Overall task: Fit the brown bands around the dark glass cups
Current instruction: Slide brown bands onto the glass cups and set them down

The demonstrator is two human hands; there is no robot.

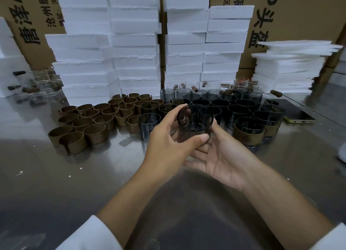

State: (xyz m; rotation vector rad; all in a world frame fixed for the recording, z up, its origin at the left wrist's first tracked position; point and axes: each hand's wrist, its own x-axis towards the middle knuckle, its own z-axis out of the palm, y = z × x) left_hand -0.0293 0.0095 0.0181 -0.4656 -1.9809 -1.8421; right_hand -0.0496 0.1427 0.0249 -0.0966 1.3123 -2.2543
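1. The smoky dark glass cup is held mid-frame above the steel table, with no band on it. The left hand grips its wall, thumb and fingers curled round.
2. The right hand lies palm-up beneath, fingers nearly straight, supporting.
3. Next, I judge: take a split brown band from centre-left, spread its gap and seat it level, like the banded cup at right.
4. The held cup looks empty; the stacked white foam boxes hide their contents.

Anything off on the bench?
Minor only: white crumbs scattered on the steel table front-left; foam sheet stack at right sits fanned, edges misaligned. No breakage or spill visible.
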